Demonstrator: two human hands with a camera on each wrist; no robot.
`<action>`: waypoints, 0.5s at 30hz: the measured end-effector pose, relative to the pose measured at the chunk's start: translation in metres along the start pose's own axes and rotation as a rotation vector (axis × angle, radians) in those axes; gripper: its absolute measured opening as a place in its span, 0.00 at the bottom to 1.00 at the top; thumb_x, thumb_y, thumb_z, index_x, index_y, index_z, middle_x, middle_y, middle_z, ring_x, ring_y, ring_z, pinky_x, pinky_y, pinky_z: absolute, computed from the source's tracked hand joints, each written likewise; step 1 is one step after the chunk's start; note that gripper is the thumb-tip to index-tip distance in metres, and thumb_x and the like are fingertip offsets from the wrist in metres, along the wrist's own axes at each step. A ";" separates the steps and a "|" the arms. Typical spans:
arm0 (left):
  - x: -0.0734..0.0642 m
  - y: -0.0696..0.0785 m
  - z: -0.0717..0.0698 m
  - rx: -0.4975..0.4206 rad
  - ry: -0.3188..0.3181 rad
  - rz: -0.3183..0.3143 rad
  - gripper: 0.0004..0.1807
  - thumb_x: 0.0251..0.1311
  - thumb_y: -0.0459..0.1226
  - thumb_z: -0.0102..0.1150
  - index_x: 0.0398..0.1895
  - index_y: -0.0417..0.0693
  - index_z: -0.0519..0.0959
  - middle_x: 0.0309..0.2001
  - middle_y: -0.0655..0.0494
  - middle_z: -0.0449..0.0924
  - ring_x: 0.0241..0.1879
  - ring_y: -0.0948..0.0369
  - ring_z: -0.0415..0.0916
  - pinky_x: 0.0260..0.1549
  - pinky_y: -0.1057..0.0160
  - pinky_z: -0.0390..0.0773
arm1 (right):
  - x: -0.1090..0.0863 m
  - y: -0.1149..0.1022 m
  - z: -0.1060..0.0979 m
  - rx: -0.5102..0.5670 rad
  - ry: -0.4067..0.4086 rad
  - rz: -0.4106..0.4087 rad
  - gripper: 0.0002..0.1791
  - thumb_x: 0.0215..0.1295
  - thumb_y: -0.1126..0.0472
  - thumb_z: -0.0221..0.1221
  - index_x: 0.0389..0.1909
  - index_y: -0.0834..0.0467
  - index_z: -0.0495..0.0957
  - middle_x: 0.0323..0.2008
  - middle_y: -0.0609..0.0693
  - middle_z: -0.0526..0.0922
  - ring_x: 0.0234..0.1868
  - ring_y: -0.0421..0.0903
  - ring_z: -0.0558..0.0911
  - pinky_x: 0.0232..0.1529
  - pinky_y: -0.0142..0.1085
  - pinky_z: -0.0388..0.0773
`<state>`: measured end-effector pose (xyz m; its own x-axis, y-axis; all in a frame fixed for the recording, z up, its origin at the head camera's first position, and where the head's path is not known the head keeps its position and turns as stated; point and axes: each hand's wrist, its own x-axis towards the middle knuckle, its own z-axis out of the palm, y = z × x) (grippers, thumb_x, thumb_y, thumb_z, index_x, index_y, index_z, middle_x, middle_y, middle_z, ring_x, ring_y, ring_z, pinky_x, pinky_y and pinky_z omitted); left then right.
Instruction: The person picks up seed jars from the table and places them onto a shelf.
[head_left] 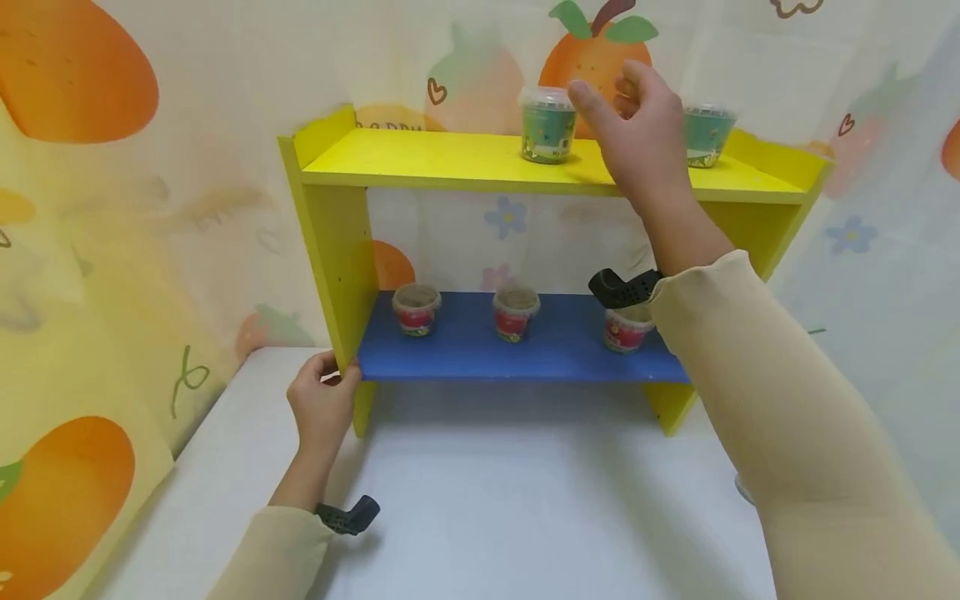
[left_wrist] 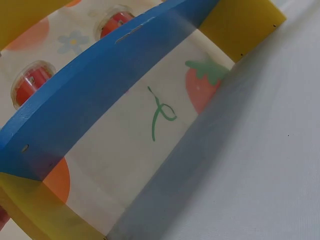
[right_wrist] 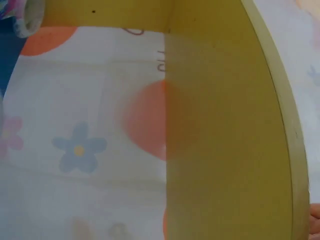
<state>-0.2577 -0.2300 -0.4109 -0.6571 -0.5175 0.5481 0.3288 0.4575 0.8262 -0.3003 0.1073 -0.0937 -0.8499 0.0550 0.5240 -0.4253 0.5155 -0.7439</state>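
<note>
In the head view my left hand (head_left: 324, 400) pinches the front edge of a small shelf's yellow side panel (head_left: 322, 258), level with the blue board. Only a sliver of a hand shows at the left wrist view's edge. Above the yellow top board (head_left: 420, 154), my right hand (head_left: 648, 125) is raised with loosely bent fingers, its thumb by the clear lid of a green tub (head_left: 547, 129). The tub stands upright on the board; whether the thumb touches it I cannot tell. Another green tub (head_left: 707, 137) stands behind the hand to the right, partly covered.
Three red-labelled clear tubs, left (head_left: 416, 310), middle (head_left: 515, 314) and right (head_left: 626, 332), stand on the blue lower board (head_left: 465, 358). The shelf stands on a white table (head_left: 480, 500) against a fruit-patterned wall cloth (head_left: 247, 167). A pale round object (head_left: 744, 490) lies beside the right sleeve.
</note>
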 end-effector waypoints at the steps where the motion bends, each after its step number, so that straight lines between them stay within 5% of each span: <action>1: -0.001 -0.001 0.000 0.002 -0.002 -0.003 0.11 0.55 0.34 0.67 0.37 0.35 0.83 0.32 0.45 0.83 0.31 0.70 0.74 0.31 0.83 0.75 | -0.003 0.002 -0.002 -0.002 -0.005 -0.018 0.43 0.65 0.38 0.58 0.76 0.48 0.54 0.74 0.44 0.60 0.73 0.38 0.63 0.71 0.27 0.58; 5: -0.001 0.000 -0.002 0.007 -0.011 -0.008 0.11 0.56 0.34 0.67 0.38 0.34 0.83 0.33 0.45 0.84 0.32 0.67 0.75 0.32 0.83 0.76 | -0.025 0.017 -0.018 0.014 -0.040 -0.140 0.42 0.66 0.44 0.60 0.76 0.51 0.55 0.74 0.46 0.60 0.74 0.39 0.61 0.73 0.28 0.57; 10: 0.001 0.005 -0.002 0.026 -0.022 -0.012 0.12 0.56 0.36 0.66 0.39 0.35 0.83 0.35 0.44 0.84 0.34 0.63 0.76 0.33 0.83 0.76 | -0.077 0.049 -0.048 0.093 -0.057 -0.295 0.38 0.63 0.56 0.65 0.73 0.55 0.62 0.70 0.51 0.67 0.72 0.44 0.66 0.70 0.30 0.62; 15: -0.001 0.006 -0.002 0.038 -0.023 -0.040 0.12 0.57 0.36 0.66 0.40 0.35 0.83 0.35 0.44 0.84 0.34 0.65 0.76 0.33 0.82 0.76 | -0.138 0.098 -0.084 -0.069 0.001 -0.370 0.39 0.58 0.70 0.66 0.71 0.55 0.65 0.67 0.50 0.71 0.70 0.42 0.69 0.65 0.23 0.65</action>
<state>-0.2538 -0.2285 -0.4063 -0.6847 -0.5194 0.5113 0.2766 0.4639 0.8416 -0.1982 0.2219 -0.2042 -0.6427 -0.1451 0.7523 -0.6814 0.5572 -0.4746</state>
